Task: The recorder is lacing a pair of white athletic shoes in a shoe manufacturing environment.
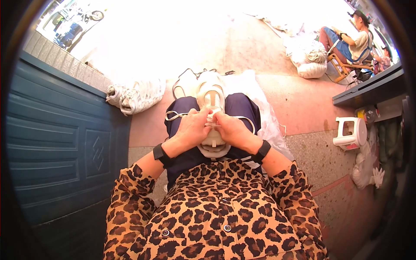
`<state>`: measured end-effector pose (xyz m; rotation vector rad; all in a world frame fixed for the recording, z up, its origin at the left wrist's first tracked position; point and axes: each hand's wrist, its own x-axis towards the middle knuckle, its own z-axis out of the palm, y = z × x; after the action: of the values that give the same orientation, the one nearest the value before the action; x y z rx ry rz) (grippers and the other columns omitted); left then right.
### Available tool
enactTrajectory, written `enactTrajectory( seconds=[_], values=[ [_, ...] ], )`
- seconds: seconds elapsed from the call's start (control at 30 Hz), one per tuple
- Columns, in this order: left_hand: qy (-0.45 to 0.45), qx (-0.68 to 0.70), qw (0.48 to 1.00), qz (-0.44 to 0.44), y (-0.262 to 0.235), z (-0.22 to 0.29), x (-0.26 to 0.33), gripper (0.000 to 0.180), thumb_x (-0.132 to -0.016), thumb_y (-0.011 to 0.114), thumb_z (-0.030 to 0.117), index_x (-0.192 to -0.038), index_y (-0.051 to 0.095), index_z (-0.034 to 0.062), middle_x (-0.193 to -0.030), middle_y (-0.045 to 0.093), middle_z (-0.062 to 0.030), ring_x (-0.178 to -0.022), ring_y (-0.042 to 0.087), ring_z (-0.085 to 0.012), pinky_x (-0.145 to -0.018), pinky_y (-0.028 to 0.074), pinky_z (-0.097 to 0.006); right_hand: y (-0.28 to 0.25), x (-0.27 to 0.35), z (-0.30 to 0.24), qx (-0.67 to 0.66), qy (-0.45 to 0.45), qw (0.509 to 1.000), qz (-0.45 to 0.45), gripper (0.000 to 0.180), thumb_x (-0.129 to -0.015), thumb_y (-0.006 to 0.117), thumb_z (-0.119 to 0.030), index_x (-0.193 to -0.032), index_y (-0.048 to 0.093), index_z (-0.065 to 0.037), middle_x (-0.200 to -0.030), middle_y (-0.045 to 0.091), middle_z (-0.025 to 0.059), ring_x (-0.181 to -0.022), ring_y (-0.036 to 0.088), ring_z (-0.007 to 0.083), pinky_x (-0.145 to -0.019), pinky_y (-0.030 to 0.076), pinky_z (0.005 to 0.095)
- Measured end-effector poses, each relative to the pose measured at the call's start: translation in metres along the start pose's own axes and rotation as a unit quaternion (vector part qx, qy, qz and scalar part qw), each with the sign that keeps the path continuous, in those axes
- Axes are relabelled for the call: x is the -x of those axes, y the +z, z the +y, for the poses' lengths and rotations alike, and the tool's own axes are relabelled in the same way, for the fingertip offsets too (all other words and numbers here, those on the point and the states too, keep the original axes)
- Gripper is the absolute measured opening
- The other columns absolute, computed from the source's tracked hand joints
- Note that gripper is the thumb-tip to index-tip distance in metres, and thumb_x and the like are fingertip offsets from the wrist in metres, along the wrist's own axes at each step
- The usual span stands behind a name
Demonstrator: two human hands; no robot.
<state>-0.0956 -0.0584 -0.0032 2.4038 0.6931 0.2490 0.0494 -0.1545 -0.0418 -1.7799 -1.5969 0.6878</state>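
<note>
A white shoe upper (211, 93) lies lengthwise on my lap, resting on dark blue trousers (240, 108). My left hand (193, 125) and my right hand (229, 128) meet over its middle, fingers pinched on a white lace (173, 116) and the eyelet area. The lace loops out to the left and right of the shoe. Both wrists wear black bands. The lower part of the shoe shows just below my hands.
A dark blue panelled door (60, 143) stands at my left. A pile of white shoe uppers (136, 96) lies on the ground ahead left. Another person (351, 41) sits on a chair at far right beside white sacks (310, 58). A white stool (351, 133) stands right.
</note>
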Motion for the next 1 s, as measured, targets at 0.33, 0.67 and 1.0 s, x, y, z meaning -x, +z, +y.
enactTrajectory(
  seconds=[0.33, 0.67, 1.0],
  values=[
    [0.135, -0.049, 0.988, 0.056, 0.017, 0.003, -0.002, 0.013, -0.076, 0.064, 0.014, -0.085, 0.063, 0.0045, -0.067, 0.060, -0.0089, -0.073, 0.053, -0.0291, -0.067, 0.045, -0.037, -0.048, 0.009, -0.014, -0.366, 0.131, 0.920, -0.048, 0.017, -0.087, 0.056, -0.013, -0.091, 0.055, 0.003, -0.083, 0.060, 0.0068, -0.076, 0.056, 0.0124, -0.068, 0.045, 0.0261],
    [0.197, -0.181, 0.953, 0.143, 0.022, 0.002, 0.038, 0.020, -0.067, 0.060, 0.011, -0.086, 0.062, 0.0075, -0.073, 0.056, -0.0005, -0.073, 0.051, -0.0196, -0.064, 0.040, -0.033, -0.013, 0.012, 0.000, -0.090, 0.018, 0.995, 0.031, 0.020, -0.086, 0.052, -0.015, -0.091, 0.063, 0.000, -0.083, 0.058, 0.0194, -0.082, 0.057, 0.0351, -0.073, 0.045, 0.0393],
    [0.186, -0.151, 0.956, 0.169, 0.027, 0.000, 0.046, 0.025, -0.065, 0.061, 0.008, -0.090, 0.062, 0.0045, -0.079, 0.058, -0.0031, -0.074, 0.053, -0.0206, -0.065, 0.041, -0.033, 0.000, 0.007, -0.015, 0.020, 0.030, 0.998, 0.060, 0.010, -0.079, 0.057, -0.008, -0.080, 0.062, 0.000, -0.080, 0.058, 0.0171, -0.077, 0.057, 0.0327, -0.069, 0.045, 0.0392]
  ],
)
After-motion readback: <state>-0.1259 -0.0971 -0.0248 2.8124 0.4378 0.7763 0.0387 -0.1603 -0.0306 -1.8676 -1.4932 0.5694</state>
